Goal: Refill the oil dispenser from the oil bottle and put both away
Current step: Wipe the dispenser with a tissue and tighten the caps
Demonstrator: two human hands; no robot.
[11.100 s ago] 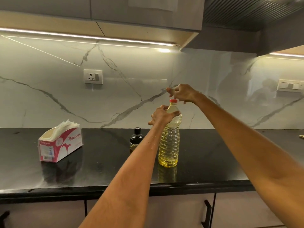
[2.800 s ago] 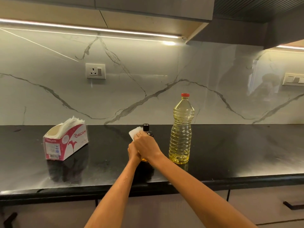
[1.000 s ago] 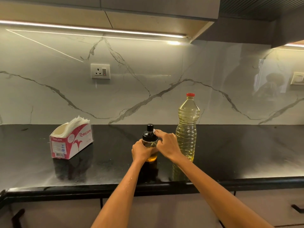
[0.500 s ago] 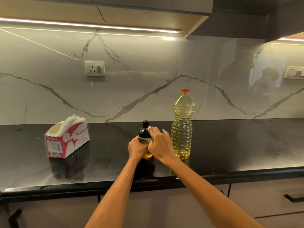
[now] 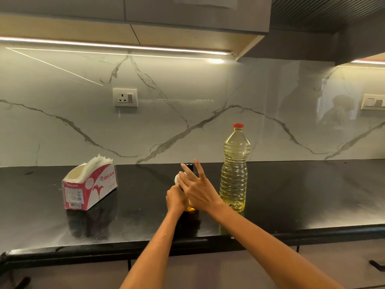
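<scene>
The small oil dispenser [image 5: 189, 166] stands on the black counter [image 5: 291, 201], mostly hidden by my hands; only its black cap top and a bit of amber oil at its base show. My left hand [image 5: 175, 198] grips its body from the left. My right hand [image 5: 196, 188] presses a white tissue [image 5: 177, 178] against the dispenser's upper part, two fingers raised past the cap. The tall clear oil bottle [image 5: 234, 172], red cap on, stands upright just right of my hands, about a third full of yellow oil.
A red-and-white tissue box [image 5: 89, 184] sits on the counter to the left. A socket [image 5: 125, 97] is on the marble wall, switches [image 5: 373, 101] at far right. Wall cabinets hang overhead. Drawer fronts with handles [image 5: 377, 265] run below the counter edge.
My right hand has slid leftward and down across the dispenser with the tissue, now covering the cap's shoulder. The left hand keeps its hold. The oil bottle has not moved.
</scene>
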